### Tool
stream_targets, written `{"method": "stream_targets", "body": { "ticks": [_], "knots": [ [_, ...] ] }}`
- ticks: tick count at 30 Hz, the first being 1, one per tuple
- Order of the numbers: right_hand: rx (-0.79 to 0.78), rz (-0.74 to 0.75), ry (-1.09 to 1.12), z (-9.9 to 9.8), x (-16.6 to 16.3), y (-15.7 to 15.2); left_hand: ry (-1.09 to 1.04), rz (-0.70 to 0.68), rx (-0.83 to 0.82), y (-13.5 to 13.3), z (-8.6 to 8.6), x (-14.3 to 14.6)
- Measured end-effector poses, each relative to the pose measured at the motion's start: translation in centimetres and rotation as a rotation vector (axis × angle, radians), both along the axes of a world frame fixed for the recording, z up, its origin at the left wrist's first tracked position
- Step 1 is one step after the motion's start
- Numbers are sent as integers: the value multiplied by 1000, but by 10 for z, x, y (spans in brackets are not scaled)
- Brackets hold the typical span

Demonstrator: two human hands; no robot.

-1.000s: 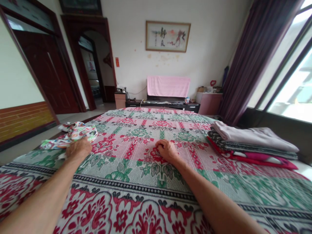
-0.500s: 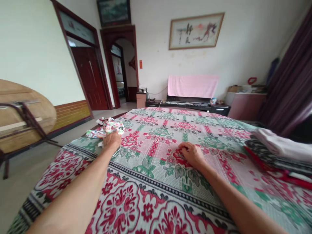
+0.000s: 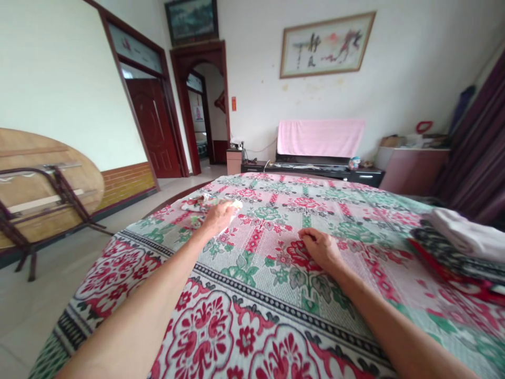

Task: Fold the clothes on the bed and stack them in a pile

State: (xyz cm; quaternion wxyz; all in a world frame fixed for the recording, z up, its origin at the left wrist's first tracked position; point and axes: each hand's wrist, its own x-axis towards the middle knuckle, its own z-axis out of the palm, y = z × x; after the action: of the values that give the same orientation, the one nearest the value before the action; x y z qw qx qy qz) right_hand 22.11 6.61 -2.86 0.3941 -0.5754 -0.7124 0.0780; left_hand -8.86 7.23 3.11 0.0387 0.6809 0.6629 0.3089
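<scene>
A large flowered cover [image 3: 246, 273] in red, green and white spreads out in front of me. On its left half, my left hand [image 3: 219, 218] is closed on a crumpled cloth [image 3: 197, 203] with a colourful print. Part of the cloth trails out to the left of the fingers, and some shows past the knuckles. My right hand [image 3: 321, 247] rests on the cover near the middle, beside a red flower. Its fingers are curled in, and nothing shows between them.
Folded textiles [image 3: 461, 247] are stacked on the cover at the right. Beyond the far edge is a low black cabinet [image 3: 366, 176] with a pink cloth [image 3: 319, 138] draped above it. A round folding table [image 3: 51, 173] leans at the left wall.
My left hand has moved right across the cover, dragging the printed cloth with it. The right hand stays at the same spot on the cover. The view has shifted slightly left.
</scene>
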Motion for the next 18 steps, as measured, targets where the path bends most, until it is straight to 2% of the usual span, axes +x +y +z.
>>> {"method": "stream_targets", "body": {
  "ticks": [2,3,5,7,9,11,14,18],
  "knots": [
    [-13,-28,53,2,1,-1,-157,-230,-54,1,4,15],
    [-10,-30,66,2,1,-2,-217,-263,-47,2,5,18],
    [8,-24,65,2,0,-3,-243,-139,40,3,3,14],
    [31,-3,41,2,-1,-4,-134,84,157,5,-3,0],
    [55,35,13,2,-2,-5,10,207,214,8,-13,-17],
    [73,92,-7,3,-4,-8,98,250,208,10,-24,-31],
    [58,185,-3,8,-12,-17,139,279,96,10,-36,-40],
    [13,389,44,20,-29,-33,159,222,-71,8,-41,-39]
  ]
}}
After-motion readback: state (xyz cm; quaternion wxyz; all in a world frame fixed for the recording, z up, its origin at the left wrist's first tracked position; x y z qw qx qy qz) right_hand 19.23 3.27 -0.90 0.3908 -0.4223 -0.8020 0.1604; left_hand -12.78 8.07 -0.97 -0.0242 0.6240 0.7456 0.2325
